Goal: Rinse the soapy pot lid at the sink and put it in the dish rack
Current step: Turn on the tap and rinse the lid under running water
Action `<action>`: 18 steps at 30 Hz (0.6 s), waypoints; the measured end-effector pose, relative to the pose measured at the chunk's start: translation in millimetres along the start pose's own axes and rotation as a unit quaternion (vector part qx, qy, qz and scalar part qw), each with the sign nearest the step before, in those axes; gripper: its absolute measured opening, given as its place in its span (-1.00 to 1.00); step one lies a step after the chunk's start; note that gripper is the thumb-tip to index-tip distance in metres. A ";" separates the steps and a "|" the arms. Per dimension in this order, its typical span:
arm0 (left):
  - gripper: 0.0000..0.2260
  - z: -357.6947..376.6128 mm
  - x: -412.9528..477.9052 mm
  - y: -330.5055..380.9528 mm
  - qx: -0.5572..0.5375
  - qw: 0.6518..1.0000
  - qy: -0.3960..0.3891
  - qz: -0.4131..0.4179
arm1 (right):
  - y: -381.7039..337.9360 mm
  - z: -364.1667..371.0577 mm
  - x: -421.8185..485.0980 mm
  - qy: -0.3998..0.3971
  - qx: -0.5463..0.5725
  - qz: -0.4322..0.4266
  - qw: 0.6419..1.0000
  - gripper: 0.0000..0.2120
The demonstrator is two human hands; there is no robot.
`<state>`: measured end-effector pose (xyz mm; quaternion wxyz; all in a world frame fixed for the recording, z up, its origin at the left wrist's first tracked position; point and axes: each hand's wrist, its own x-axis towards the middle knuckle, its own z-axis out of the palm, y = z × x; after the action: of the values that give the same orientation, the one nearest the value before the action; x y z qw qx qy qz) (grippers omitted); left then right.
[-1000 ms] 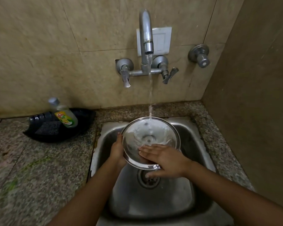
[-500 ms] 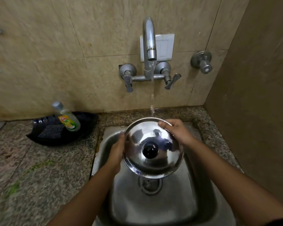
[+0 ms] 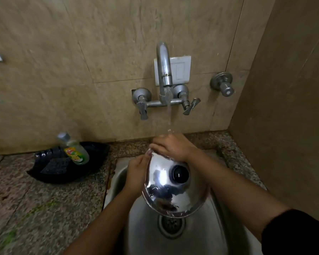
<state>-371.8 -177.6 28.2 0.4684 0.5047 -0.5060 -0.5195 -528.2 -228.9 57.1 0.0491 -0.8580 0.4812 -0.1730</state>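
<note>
A shiny steel pot lid (image 3: pixel 171 196) with a black knob (image 3: pixel 180 174) is held tilted over the steel sink (image 3: pixel 206 236), its domed top facing me. My left hand (image 3: pixel 136 173) grips its left rim. My right hand (image 3: pixel 173 147) lies over its far top edge, right under the stream of water from the tap (image 3: pixel 164 70). Water runs down onto my right hand and the lid. No dish rack is in view.
A black tray (image 3: pixel 50 173) on the granite counter at the left holds a dish soap bottle (image 3: pixel 74 150) and a dark scrub pad (image 3: pixel 53 167). The drain (image 3: pixel 170 224) sits below the lid. A wall closes in on the right.
The lid was flipped from inner side to domed top facing me. My right hand slid from the lid's face to its far top edge, under the stream.
</note>
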 end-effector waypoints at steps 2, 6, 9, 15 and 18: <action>-0.68 -6.2 1.4 2.9 0.000 1.000 0.017 0.001 | 19.1 -4.7 -7.8 0.008 0.066 0.129 0.989 -0.61; -0.71 -12.5 10.3 5.5 -0.025 0.999 0.034 -0.019 | 25.2 -6.1 -12.8 0.024 0.047 0.163 0.985 -0.64; -0.72 -8.8 8.1 8.0 -0.002 1.000 0.019 -0.008 | 2.1 -4.8 -4.6 0.018 0.012 0.057 0.998 -0.72; -0.74 -10.6 0.8 2.0 -0.089 0.993 0.069 -0.021 | 30.3 6.1 -27.7 0.111 0.250 0.208 0.939 -0.74; -0.80 -12.2 3.1 5.3 -0.061 0.995 0.024 -0.073 | 38.6 8.7 -32.0 0.105 0.311 0.219 0.919 -0.78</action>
<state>-359.9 -181.6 33.6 0.4717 0.5230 -0.4235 -0.5698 -571.7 -223.2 31.2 0.2994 -0.6495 0.5816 -0.3876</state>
